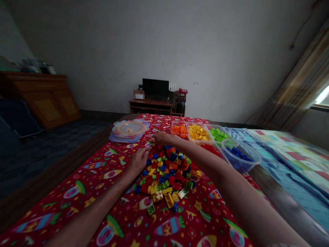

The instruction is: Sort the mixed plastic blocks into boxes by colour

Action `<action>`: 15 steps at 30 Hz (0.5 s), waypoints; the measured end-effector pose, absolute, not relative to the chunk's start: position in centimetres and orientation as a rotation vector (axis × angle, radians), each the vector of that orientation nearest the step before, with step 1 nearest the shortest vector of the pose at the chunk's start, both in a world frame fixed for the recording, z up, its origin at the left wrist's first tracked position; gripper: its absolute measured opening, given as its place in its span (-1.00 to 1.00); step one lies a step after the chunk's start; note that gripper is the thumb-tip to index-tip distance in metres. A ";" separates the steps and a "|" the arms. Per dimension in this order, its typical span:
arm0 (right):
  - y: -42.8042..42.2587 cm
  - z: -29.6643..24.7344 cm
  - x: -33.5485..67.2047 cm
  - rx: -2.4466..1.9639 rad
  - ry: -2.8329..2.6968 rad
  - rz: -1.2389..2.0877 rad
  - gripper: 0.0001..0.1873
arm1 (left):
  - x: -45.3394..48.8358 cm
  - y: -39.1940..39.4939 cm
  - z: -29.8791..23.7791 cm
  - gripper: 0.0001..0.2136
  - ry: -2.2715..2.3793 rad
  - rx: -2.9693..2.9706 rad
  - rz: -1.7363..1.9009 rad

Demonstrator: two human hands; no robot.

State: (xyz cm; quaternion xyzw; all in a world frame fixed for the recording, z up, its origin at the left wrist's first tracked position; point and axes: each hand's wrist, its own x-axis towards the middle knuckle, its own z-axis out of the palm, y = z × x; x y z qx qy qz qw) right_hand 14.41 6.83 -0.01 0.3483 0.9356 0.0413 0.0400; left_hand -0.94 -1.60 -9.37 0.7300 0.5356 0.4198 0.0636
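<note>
Bricks (169, 167): mixed heap on red cloth (200, 219) | left hand (140, 159): at heap's left edge; right hand (161, 138): by far edge; cannot tell whether either grips | tubs (246, 167): right, one colour each, presumably keeping colours apart | lids (130, 129): stacked left, likely for access

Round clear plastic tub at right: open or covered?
Open. Nothing covers the round clear plastic tub; its rim is bare, and blue plastic bricks show uncovered inside.

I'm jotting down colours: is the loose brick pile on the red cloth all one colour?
No, the loose brick pile beside the left hand shows red, blue, yellow, green and orange pieces.
</note>
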 end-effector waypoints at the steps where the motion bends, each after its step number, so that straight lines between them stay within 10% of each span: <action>1: 7.2 -0.2 14.0 1.162 2.784 0.120 -0.54 | -0.9 -1.6 -9.5 -0.66 1.609 2.214 1.274; 15: 1.7 1.2 18.3 1.123 2.709 -0.023 -0.59 | -0.7 -1.6 -9.6 -0.69 1.570 2.312 1.230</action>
